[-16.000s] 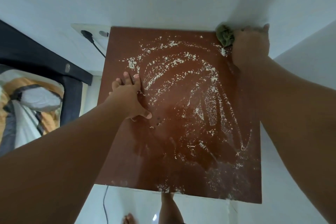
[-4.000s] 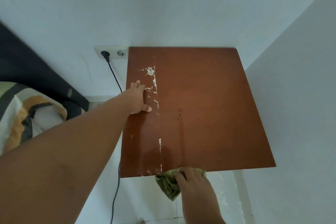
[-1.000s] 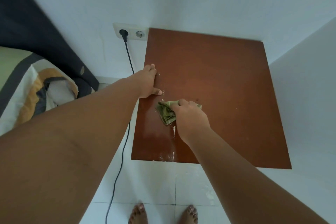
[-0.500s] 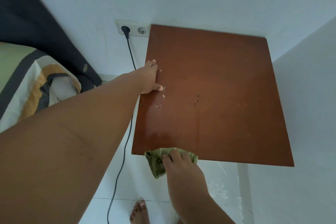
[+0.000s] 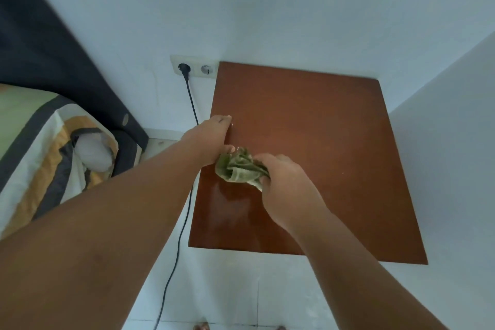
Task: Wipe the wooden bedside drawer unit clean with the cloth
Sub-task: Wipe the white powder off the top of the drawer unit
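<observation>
The brown wooden top of the bedside drawer unit [image 5: 321, 142] fills the middle of the view, seen from above, its surface mostly free of white powder. My right hand [image 5: 286, 190] presses a crumpled green cloth [image 5: 238, 167] onto the left part of the top. My left hand [image 5: 209, 139] rests flat on the unit's left edge, fingers pointing away from me, its thumb touching the cloth. The drawers below the top are hidden.
A white wall socket [image 5: 194, 68] with a black plug and cable [image 5: 184, 195] sits left of the unit. A bed with striped bedding [image 5: 40, 153] and a dark headboard [image 5: 53, 61] lies at the left. White walls close in behind and on the right.
Half a second ago my right hand held the cloth at the unit's front edge; it has moved up onto the top beside my left thumb. The white specks there are now covered.
</observation>
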